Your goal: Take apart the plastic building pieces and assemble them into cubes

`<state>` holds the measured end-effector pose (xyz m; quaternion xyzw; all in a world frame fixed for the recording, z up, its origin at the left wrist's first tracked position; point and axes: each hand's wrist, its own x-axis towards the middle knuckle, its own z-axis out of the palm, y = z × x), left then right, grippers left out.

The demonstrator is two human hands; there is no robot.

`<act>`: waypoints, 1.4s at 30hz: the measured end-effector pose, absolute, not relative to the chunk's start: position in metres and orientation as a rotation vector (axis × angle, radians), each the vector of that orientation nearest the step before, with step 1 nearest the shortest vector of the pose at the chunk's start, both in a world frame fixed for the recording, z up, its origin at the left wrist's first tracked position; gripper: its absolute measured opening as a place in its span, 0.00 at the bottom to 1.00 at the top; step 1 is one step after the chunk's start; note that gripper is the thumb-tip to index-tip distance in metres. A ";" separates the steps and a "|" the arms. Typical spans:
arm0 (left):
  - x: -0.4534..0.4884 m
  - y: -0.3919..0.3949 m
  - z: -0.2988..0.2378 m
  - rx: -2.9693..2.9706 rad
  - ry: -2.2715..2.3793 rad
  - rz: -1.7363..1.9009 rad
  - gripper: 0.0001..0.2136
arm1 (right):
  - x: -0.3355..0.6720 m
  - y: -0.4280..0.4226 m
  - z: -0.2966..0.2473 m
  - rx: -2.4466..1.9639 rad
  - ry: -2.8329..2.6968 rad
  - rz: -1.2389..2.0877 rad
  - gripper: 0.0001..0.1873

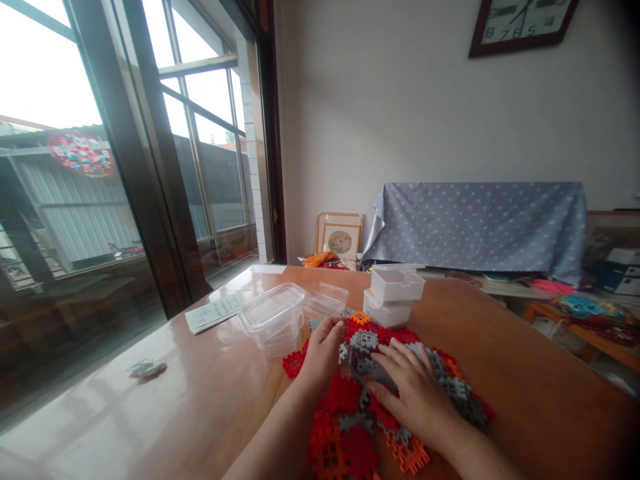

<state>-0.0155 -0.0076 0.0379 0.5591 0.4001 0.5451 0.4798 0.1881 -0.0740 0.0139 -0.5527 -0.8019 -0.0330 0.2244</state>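
A pile of plastic interlocking building pieces (357, 450) in red, grey and orange is spread over the wooden table. My left hand (324, 350) is over the pile's left side, its fingers curled together in a pinch. Whatever they hold, if anything, is hidden; a grey piece shows just beside the fingertips. Fingers spread, my right hand (413, 390) lies palm down over the grey and red pieces at the middle of the pile. Between the two hands sits a grey square piece (364, 341) with notched edges.
Clear lidded plastic containers (273, 320) stand left of the pile. Two white boxes (397, 287) are stacked behind it. A written paper pad (215, 313) and a small crumpled packet (147, 368) lie on the table (200, 413). Glass doors are at the left.
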 end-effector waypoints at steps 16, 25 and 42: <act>-0.015 -0.014 0.027 2.521 1.207 0.780 0.17 | 0.211 -0.068 0.013 -1.707 -2.079 -0.169 0.22; -0.036 -0.006 0.038 2.574 1.661 0.532 0.15 | 0.214 -0.071 0.025 -1.830 -2.044 -0.044 0.23; -0.023 -0.007 0.031 2.645 1.505 0.588 0.14 | 0.211 -0.071 0.023 -1.763 -2.157 0.117 0.17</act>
